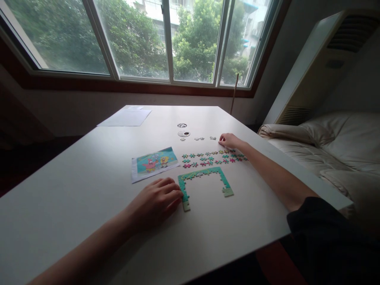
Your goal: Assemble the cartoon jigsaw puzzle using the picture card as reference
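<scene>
A partly joined jigsaw puzzle [204, 173], green and teal, forms a three-sided border that opens toward me. My left hand [162, 198] rests on the table with loosely bent fingers, its fingertips at the border's left side. Farther off, my right hand [232, 141] has its thumb and fingers together, low over the tabletop; whatever is between them is hidden. Just left of it lie pale puzzle pieces [213, 138] in a short row. Several rows of coloured loose pieces [211, 159] lie between that row and the border. A cartoon picture sheet [154, 163] is left of them.
Two small round items [183, 133] lie toward the back of the white table [89, 190]. White paper [126, 117] is at the far left corner. Beyond the table's right edge stand a pale sofa [341, 138] and a tall appliance [314, 59]; a window is ahead.
</scene>
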Demonstrator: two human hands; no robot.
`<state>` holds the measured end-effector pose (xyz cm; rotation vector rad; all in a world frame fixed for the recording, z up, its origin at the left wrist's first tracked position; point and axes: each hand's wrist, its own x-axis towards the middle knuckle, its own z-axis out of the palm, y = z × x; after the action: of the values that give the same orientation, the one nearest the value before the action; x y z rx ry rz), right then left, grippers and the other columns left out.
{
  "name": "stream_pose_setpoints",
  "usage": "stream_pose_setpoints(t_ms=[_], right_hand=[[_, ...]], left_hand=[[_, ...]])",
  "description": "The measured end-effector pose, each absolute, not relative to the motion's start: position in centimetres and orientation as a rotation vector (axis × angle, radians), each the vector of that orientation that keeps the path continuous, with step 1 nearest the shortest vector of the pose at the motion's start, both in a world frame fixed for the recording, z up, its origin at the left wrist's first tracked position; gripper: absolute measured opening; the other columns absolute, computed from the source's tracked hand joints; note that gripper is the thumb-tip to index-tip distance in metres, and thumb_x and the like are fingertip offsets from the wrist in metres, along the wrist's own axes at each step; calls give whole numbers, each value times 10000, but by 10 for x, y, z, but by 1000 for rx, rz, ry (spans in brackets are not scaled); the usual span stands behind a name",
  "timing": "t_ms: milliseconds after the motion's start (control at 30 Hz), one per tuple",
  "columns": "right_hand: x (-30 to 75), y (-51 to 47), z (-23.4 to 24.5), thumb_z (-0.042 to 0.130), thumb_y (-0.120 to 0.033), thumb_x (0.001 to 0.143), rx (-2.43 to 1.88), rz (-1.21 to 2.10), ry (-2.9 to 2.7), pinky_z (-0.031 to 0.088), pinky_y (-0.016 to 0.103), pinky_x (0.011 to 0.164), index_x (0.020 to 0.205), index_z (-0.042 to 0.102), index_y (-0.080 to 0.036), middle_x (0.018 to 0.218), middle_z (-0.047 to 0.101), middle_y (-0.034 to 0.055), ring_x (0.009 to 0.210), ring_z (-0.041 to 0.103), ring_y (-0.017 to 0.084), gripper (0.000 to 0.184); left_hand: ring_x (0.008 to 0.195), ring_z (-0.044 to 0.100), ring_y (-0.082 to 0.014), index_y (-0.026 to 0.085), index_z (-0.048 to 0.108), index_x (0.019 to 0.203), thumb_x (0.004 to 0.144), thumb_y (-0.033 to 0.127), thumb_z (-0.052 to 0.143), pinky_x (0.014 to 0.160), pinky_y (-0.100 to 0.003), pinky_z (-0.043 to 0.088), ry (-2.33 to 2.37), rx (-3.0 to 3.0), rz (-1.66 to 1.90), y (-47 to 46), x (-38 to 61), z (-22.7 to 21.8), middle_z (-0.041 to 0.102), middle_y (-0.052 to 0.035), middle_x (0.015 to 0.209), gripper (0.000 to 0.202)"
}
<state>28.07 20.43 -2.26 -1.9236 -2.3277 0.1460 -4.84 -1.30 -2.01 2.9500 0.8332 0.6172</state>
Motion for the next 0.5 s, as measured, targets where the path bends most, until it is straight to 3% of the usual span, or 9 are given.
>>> stream_pose_setpoints(t_ms=[100,267,367,500], right_hand=[[283,205,-24,563,-196,798,-1883,244,-2320,440,208,702,1004,651,-170,1001,665,63,822,604,142,225],[293,203,-24,502,-30,731,-1807,429,-2334,432,165,601,979,680,-201,956,680,13,651,597,85,350],[297,202,-25,479,-48,751,-1817,447,-2296,433,174,587,1010,665,-182,929,686,23,614,588,87,346],[298,203,-24,546,-215,795,-1868,392,-2245,446,196,663,1030,638,-153,1025,661,72,802,607,142,260]], left_hand=[[875,558,-195,201,620,930,885,166,461,750,-328,470,836,2941,612,-13,-48,-20,641,-46,894,170],[874,562,-193,208,619,933,884,171,467,749,-326,473,837,2930,614,-13,-49,-20,641,-38,889,164],[873,562,-194,208,620,927,884,171,464,751,-327,473,837,2929,616,-13,-48,-20,641,-38,886,166],[873,560,-198,202,618,929,888,167,456,753,-333,472,835,2933,604,-13,-48,-20,642,-44,888,170]])
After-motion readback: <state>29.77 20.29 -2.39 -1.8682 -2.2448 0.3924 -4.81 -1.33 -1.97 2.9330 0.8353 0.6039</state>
